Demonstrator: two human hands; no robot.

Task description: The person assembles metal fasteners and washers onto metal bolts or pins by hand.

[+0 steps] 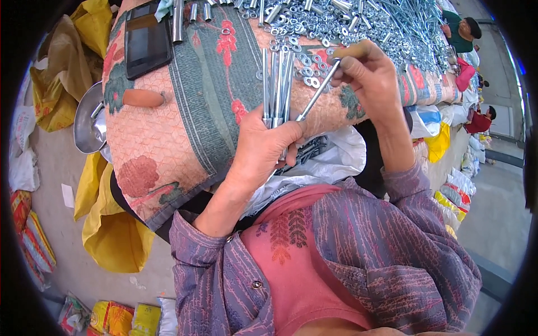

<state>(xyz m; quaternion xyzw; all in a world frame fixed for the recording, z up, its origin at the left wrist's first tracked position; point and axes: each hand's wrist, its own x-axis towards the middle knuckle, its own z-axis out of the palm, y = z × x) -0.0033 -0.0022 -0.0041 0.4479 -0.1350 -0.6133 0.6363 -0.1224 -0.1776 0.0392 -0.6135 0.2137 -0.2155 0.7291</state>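
Note:
My left hand (pixel 259 147) is closed round a bundle of long shiny anchor bolts (pixel 277 84), which stand nearly upright with wider sleeves at the fingers. Between the thumb and fingers of my right hand (pixel 367 78) is the upper end of one more anchor bolt (pixel 319 92). That bolt slants down to the left, its lower end by my left fingers. A tan cover sits on a right fingertip. Loose washers (pixel 307 71) lie on the cloth just behind the bundle. Below my left hand, a white sack (pixel 342 154) holds more dark metal bolts, partly hidden.
A flowered cloth (pixel 162 134) covers the work surface. Heaped washers, sleeves and rods (pixel 336 22) fill its far side. At left lie a black phone (pixel 147 42) and a brown rounded piece (pixel 144 98). A metal bowl (pixel 84 126) and yellow sacks (pixel 115 229) stand beside; people sit far right.

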